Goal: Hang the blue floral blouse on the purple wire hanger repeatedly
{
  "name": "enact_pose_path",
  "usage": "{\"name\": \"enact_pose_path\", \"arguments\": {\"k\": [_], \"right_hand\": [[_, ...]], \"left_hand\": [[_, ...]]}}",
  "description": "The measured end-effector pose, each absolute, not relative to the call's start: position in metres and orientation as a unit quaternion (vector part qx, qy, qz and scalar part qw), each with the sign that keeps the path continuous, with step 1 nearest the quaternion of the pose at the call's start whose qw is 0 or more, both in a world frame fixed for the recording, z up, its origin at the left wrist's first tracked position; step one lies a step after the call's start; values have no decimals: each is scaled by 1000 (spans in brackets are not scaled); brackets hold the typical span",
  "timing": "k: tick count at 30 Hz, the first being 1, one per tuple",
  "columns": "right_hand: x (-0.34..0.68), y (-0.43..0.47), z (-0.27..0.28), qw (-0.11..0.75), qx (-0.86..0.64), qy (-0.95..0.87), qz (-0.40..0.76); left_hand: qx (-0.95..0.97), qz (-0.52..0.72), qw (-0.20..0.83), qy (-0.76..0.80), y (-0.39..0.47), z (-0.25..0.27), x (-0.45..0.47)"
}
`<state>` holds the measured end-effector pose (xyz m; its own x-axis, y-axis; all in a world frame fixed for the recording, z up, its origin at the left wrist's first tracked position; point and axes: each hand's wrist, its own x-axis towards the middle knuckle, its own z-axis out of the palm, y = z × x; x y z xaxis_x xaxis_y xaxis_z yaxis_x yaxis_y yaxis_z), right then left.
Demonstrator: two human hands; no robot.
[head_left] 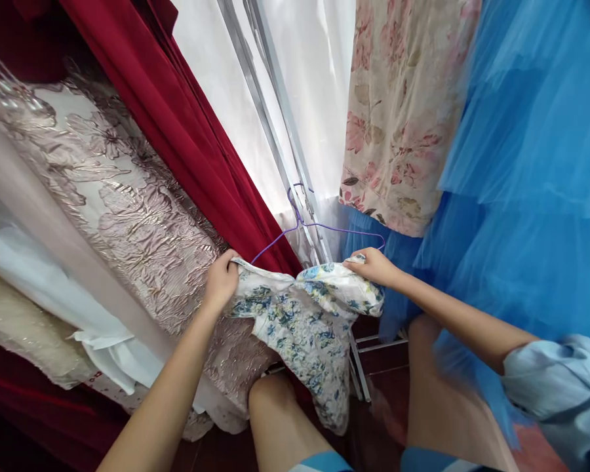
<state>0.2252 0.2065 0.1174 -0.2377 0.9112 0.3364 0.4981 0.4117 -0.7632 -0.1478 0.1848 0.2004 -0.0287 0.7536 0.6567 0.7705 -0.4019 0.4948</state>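
A white dress with a blue and yellow floral print (305, 334) hangs above my knees on a thin purple wire hanger (324, 227). My left hand (222, 282) is closed on the fabric at its left shoulder. At the opposite shoulder, my right hand (372, 267) pinches the cloth near the hanger's right end. The hanger's arms show above the neckline, and its hook stands in front of a metal rack post. Whether the hook touches the post I cannot tell. The lower part of the dress narrows and hangs between my legs.
Metal rack posts (260, 85) rise in the middle. To the left hang a dark red garment (177, 131) and a pink textured floral dress (142, 229). A beige floral garment (398, 118) and layered blue tulle (541, 164) hang on the right. Dark red tiles (388, 380) cover the floor.
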Motion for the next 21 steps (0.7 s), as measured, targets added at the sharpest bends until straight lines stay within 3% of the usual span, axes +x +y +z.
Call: {"name": "enact_pose_path", "arguments": {"k": [3, 9, 15, 21], "right_hand": [[223, 195, 116, 416, -456, -734, 283], [260, 177, 123, 469, -343, -733, 354], [294, 212, 149, 583, -413, -686, 139], [295, 248, 165, 501, -495, -639, 310]], "left_hand": [[-673, -535, -13, -511, 194, 196, -120], [-664, -514, -26, -542, 179, 182, -105], [-666, -482, -15, -569, 170, 186, -107], [-645, -474, -4, -600, 171, 190, -118]]}}
